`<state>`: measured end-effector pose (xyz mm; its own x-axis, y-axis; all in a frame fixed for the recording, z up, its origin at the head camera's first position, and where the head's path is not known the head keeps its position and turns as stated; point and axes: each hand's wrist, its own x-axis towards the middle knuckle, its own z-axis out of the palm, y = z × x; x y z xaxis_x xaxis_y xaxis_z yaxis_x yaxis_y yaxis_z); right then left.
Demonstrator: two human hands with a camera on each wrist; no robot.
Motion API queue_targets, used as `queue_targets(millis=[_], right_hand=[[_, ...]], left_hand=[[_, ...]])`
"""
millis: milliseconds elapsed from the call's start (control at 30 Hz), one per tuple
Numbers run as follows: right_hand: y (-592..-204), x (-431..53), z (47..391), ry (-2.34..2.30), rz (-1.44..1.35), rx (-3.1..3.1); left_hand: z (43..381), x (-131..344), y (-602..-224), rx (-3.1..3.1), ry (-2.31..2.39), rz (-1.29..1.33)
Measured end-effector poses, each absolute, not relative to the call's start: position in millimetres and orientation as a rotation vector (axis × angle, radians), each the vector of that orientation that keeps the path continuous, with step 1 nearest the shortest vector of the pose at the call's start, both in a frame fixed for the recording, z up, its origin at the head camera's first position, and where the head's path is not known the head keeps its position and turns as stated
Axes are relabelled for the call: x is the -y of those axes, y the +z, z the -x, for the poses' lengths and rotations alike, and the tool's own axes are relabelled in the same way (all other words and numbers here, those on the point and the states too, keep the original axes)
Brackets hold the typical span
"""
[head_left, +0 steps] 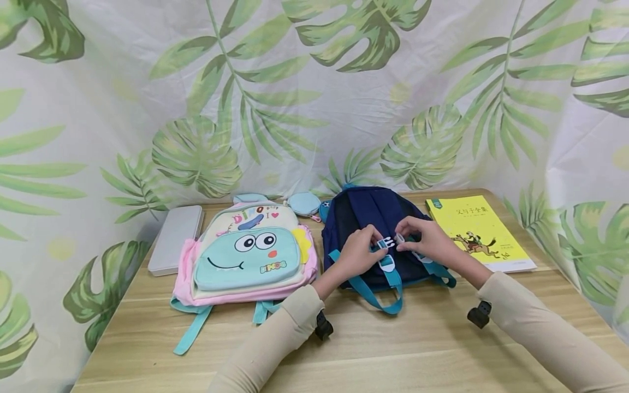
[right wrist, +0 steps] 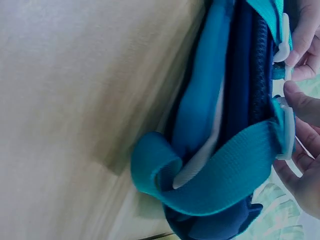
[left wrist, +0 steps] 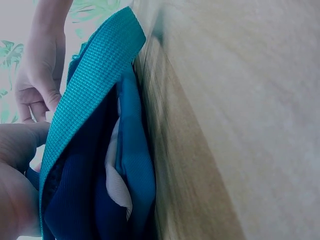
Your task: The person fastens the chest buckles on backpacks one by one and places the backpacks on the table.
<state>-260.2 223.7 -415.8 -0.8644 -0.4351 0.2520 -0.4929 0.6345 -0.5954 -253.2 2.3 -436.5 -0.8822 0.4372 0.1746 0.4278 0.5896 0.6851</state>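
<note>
A dark blue backpack lies on the table with its strap side up. My left hand pinches the pronged half of a white plastic buckle between thumb and fingers. Facing it, my right hand holds the buckle's socket half; a small gap separates the two halves. Just below the prongs sits a white strap adjuster on a teal strap, whose loop hangs toward the front. In the right wrist view, another teal strap curls beside the bag, and both hands' fingertips are close together.
Left of the blue bag lies a pink and mint dinosaur backpack, with a round light-blue pouch behind it. A white flat case is at the far left. On the right rests a yellow book. A leaf-print cloth hangs behind the table.
</note>
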Motion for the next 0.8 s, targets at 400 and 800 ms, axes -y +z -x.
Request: queue_targets(millis=[400, 800], right_hand=[[-428.6, -224.6, 257.3, 0.985, -0.856, 2.760], [-428.8, -224.2, 257.6, 0.937, -0.896, 2.726]], left_hand=[[252.1, -1.7, -437.1, -2.786, 1.215, -0.739], [251.9, -1.7, -439.7, -2.772, 1.258, -0.720]])
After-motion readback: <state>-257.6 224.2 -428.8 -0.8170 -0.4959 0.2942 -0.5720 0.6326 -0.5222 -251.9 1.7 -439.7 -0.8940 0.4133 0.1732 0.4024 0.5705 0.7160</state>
